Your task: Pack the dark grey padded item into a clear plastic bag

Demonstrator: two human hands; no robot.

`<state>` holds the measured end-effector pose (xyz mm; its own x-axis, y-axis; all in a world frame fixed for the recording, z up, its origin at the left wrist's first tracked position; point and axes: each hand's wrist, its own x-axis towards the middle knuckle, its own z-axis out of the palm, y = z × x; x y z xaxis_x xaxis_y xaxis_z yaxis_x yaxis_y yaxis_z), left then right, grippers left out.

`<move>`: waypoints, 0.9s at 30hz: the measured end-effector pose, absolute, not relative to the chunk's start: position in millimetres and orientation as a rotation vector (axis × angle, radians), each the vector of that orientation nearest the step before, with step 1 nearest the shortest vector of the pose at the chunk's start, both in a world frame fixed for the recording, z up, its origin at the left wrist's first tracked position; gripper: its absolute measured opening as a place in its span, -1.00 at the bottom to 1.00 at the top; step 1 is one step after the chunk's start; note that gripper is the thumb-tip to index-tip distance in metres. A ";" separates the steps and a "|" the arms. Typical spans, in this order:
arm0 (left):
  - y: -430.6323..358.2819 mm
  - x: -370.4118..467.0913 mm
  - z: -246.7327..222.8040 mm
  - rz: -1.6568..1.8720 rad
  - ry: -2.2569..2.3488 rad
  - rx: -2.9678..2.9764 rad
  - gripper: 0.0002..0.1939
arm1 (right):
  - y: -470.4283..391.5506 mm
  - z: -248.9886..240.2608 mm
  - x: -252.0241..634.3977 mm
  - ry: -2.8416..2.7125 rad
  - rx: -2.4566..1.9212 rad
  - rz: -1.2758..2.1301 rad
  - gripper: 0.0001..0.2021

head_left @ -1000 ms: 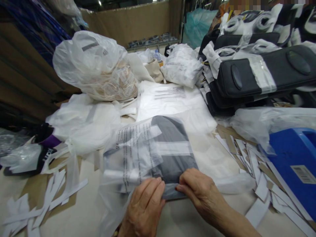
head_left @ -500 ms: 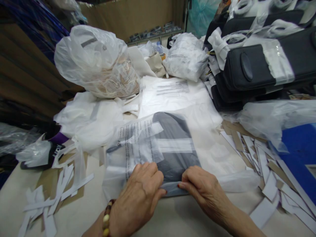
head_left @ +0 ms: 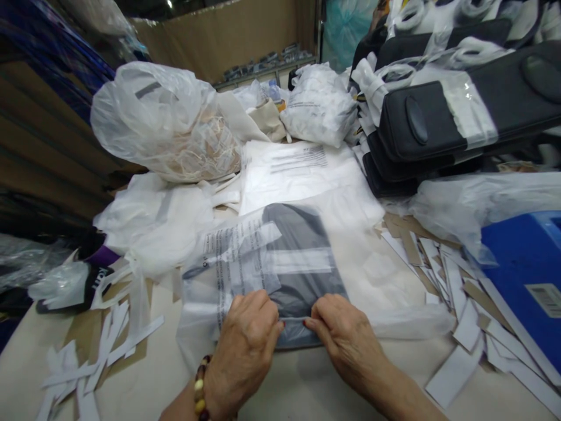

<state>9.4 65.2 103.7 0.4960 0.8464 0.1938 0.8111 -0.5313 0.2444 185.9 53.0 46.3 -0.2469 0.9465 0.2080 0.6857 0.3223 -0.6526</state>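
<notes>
Both hands (head_left: pixel 298 342) on bagged grey garment (head_left: pixel 287 266)

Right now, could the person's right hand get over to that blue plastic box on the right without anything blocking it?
Probably yes. The right hand pinches the near edge of the clear plastic bag holding a grey garment. Between it and the blue plastic box lie only flat white and brown paper strips, nothing tall.

Single head view, worn above near edge of table (head_left: pixel 307 386), facing forward and down; close over table's near edge, reaching back to cardboard wall (head_left: pixel 245 35) beyond table's far side
</notes>
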 end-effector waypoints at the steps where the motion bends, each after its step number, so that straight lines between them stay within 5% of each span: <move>1: 60.2 10.4 102.3 0.486 1.452 2.686 -0.76 | 52.8 47.2 185.4 -2.015 -1.450 0.591 -0.85; 6: 23.0 5.3 74.8 0.941 1.064 3.200 -0.64 | 53.4 51.3 184.9 -2.020 -1.511 0.621 -0.83; 15: 16.2 -7.7 54.6 0.703 1.253 3.226 -0.62 | 55.8 61.0 192.9 -2.136 -1.536 0.652 -0.86; 21: 18.6 -7.0 52.1 0.784 1.240 3.192 -0.67 | 35.5 75.0 248.9 -2.138 -1.556 -0.079 -0.97; 27: 23.9 -22.0 3.7 1.144 1.184 2.993 -0.56 | -9.8 103.1 359.2 -1.311 -1.845 -0.439 -0.82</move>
